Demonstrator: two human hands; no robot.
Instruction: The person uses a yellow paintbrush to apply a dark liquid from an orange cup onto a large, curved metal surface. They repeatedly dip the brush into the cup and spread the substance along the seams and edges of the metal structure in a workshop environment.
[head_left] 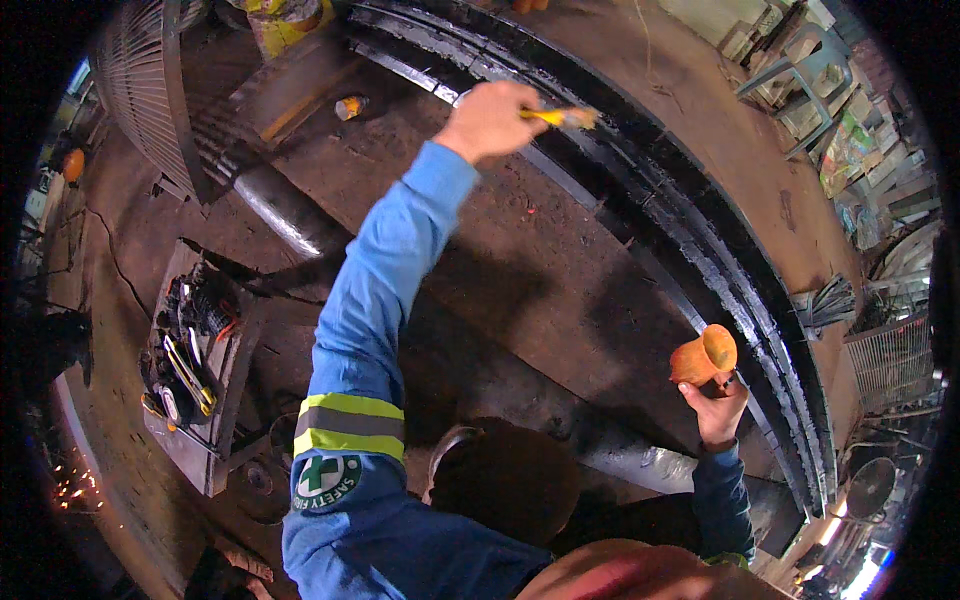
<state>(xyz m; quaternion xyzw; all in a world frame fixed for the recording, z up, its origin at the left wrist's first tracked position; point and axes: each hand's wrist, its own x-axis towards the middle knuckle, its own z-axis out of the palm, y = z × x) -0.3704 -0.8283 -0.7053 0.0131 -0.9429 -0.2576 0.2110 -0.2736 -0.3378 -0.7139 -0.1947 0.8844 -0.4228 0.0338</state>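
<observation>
My left hand point(485, 120) is closed around the yellow handle of a paintbrush point(560, 118), reaching far forward. Its bristles point right, over a long curved steel beam point(690, 205) with shiny black surfaces and lengthwise ridges. I cannot tell whether the bristles touch the metal. Lower on the right, my right hand point(718, 412) grips an orange cup-like container point(695, 358) from below, beside the beam's inner edge. The cup's mouth tilts up and to the right; what is inside cannot be made out.
A metal stand point(215, 440) on the left carries knives, cord and other tools. Pipes point(275, 215) lie across the dark floor, near a small yellow can point(351, 107). A green chair point(800, 85) stands beyond the beam. Sparks point(78, 490) fly at the far left.
</observation>
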